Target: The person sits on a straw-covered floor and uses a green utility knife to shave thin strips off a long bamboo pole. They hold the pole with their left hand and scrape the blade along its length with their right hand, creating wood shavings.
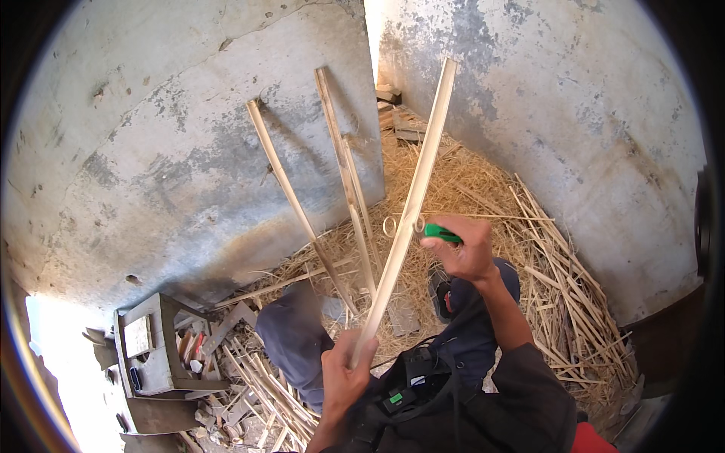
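A long pale wooden strip [414, 195] slants up and away from me, its far end raised toward the wall corner. My left hand [346, 371] is wrapped round its near end. My right hand [467, 248] is closed on a green-handled tool [442, 232], held against or just beside the strip's right side around its middle; I cannot make out the blade. Thin curled shavings [390, 226] stand out on both sides of the strip there.
Several wooden strips [291, 192] lean on the left wall [181, 189]. Shavings [483, 177] cover the floor, with a pile of thin sticks [574, 302] along the right wall. At lower left stands a grey box-like stand [162, 366] amid scraps. My knees flank the work.
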The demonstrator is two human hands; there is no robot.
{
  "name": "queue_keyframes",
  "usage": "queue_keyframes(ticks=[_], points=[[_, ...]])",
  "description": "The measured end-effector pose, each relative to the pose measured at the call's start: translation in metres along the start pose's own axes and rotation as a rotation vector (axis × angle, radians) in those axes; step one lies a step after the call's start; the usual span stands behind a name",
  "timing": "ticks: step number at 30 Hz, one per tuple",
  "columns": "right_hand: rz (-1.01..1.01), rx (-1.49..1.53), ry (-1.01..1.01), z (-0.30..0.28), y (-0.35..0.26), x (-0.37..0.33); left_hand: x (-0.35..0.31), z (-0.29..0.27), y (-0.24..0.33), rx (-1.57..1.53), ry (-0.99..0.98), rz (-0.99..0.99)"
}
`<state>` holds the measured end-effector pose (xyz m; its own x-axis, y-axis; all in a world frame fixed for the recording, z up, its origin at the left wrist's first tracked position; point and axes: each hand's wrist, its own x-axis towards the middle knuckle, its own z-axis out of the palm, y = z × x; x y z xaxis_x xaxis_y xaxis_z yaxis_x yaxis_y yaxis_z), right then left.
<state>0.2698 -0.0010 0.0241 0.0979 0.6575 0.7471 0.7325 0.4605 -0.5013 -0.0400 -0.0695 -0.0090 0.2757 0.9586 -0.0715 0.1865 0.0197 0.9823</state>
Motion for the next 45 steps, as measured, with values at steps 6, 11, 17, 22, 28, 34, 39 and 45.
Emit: queue_keyframes(ticks=[6,11,17,22,28,34,39,45], points=[[-0.023,-0.058,-0.001,-0.009,0.019,0.017,-0.008,0.002,-0.010,-0.068,-0.014,0.011],[0.019,-0.056,-0.034,-0.012,0.025,0.029,-0.009,-0.001,-0.011,-0.053,-0.017,-0.004],[0.000,-0.122,-0.042,-0.004,0.040,0.038,-0.013,-0.009,-0.017,-0.077,-0.005,-0.023],[-0.014,-0.104,-0.026,0.005,0.046,0.051,-0.017,-0.019,-0.012,-0.101,-0.016,-0.092],[0.070,-0.171,-0.049,0.006,0.068,0.061,-0.020,-0.024,-0.023,-0.109,-0.031,-0.102],[0.060,-0.187,0.023,0.008,0.094,0.077,-0.027,-0.028,-0.034,-0.154,-0.046,-0.134],[0.140,-0.243,-0.004,0.005,0.120,0.091,-0.031,-0.033,-0.035,-0.135,-0.050,-0.175],[0.150,-0.288,-0.088,0.024,0.132,0.092,-0.027,-0.043,-0.049,-0.128,-0.072,-0.158]])
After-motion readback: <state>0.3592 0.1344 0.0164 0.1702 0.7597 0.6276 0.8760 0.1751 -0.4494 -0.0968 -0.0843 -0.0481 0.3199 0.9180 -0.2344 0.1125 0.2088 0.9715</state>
